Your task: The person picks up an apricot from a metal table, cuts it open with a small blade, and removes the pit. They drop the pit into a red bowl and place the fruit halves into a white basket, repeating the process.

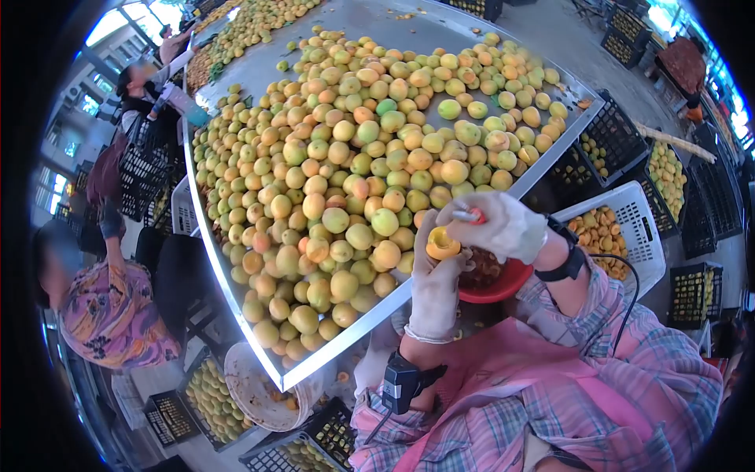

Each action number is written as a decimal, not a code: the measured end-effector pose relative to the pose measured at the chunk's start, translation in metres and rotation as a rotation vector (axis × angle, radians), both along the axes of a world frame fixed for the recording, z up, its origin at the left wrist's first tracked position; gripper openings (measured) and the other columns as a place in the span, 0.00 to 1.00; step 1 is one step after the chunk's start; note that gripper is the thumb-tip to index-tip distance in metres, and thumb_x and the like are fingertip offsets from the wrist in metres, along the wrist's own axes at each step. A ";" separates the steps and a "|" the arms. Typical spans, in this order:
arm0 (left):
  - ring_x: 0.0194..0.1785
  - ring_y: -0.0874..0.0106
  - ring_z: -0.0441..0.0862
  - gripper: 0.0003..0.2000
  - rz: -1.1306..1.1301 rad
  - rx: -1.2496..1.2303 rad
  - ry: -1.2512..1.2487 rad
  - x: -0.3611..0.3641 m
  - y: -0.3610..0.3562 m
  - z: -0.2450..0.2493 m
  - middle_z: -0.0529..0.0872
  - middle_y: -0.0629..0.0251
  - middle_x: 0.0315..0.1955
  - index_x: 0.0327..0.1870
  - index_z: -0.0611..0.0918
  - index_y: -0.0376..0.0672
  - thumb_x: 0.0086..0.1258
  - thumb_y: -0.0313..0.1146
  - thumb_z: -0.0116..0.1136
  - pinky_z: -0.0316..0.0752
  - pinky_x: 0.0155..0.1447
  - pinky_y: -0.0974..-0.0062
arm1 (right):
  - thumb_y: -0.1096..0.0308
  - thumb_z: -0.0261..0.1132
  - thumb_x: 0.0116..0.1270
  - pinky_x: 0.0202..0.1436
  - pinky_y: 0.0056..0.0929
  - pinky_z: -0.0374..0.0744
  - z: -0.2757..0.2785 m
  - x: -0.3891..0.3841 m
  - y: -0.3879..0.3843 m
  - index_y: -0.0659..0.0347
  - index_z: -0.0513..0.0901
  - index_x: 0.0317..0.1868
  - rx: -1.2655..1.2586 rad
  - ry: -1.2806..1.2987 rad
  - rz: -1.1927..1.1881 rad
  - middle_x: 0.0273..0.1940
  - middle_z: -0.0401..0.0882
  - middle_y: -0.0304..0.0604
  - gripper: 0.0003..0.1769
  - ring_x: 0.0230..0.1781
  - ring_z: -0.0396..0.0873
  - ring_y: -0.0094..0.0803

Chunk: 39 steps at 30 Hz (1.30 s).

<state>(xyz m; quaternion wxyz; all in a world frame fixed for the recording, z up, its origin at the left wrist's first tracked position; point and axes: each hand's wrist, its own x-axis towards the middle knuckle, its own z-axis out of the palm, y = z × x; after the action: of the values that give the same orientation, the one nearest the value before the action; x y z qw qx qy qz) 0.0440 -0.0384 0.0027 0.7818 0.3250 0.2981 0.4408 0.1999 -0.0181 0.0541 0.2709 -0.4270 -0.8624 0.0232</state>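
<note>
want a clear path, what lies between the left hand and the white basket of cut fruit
In the head view, the red bowl is nearest the left hand, then comes the right forearm with its black strap, then the white basket.

This looks like a fruit-processing workshop, perhaps a packing shed. A broad, metal-edged tabletop [358,20] carries a great heap of fruit [336,220], far more than any household would need. Slatted black crates [616,134] stand stacked around it, many filled; a white crate [638,226] holds opened fruit, and a bucket [253,393] stands below one corner. Several workers [118,315] are spread along the tabletop's far side, on a bare grey floor [539,27], with tall windows [58,189] behind.
</note>
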 end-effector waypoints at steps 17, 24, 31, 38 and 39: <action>0.44 0.76 0.76 0.29 -0.318 0.328 0.148 -0.031 -0.019 -0.001 0.78 0.64 0.43 0.70 0.64 0.33 0.65 0.20 0.53 0.74 0.48 0.80 | 0.61 0.64 0.58 0.43 0.35 0.80 0.041 0.103 -0.108 0.61 0.82 0.41 -0.670 0.090 -0.706 0.31 0.84 0.47 0.14 0.38 0.84 0.38; 0.41 0.80 0.76 0.21 -0.176 0.371 0.266 -0.048 -0.027 0.000 0.80 0.68 0.39 0.62 0.73 0.32 0.66 0.20 0.54 0.73 0.46 0.83 | 0.57 0.66 0.62 0.44 0.35 0.80 0.056 0.129 -0.152 0.60 0.83 0.48 -0.690 -0.123 -0.868 0.36 0.85 0.50 0.19 0.39 0.84 0.40; 0.33 0.80 0.76 0.14 0.258 0.175 0.213 -0.064 -0.021 0.008 0.81 0.66 0.34 0.54 0.77 0.31 0.69 0.22 0.53 0.73 0.40 0.82 | 0.55 0.64 0.63 0.23 0.28 0.80 0.057 -0.002 -0.080 0.59 0.82 0.51 -0.928 0.322 -0.598 0.25 0.82 0.41 0.21 0.13 0.78 0.29; 0.34 0.79 0.77 0.13 0.601 -0.012 0.177 -0.103 -0.010 -0.010 0.81 0.65 0.37 0.55 0.77 0.34 0.71 0.26 0.52 0.76 0.40 0.80 | 0.52 0.63 0.62 0.51 0.44 0.78 -0.013 -0.087 -0.007 0.56 0.80 0.52 -0.560 0.133 -0.475 0.44 0.84 0.52 0.22 0.48 0.81 0.50; 0.34 0.79 0.77 0.13 0.614 -0.018 0.180 -0.107 -0.009 -0.011 0.81 0.65 0.37 0.55 0.77 0.34 0.71 0.26 0.52 0.76 0.40 0.80 | 0.52 0.63 0.62 0.51 0.44 0.78 -0.025 -0.096 0.000 0.56 0.80 0.52 -0.567 0.129 -0.462 0.44 0.84 0.52 0.22 0.48 0.81 0.50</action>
<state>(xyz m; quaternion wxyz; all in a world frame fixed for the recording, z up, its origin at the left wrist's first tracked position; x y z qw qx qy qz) -0.0627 -0.0477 -0.0082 0.5858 0.2505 0.4540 0.6229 0.1039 -0.0178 0.0295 0.1937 -0.6660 -0.6839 0.2261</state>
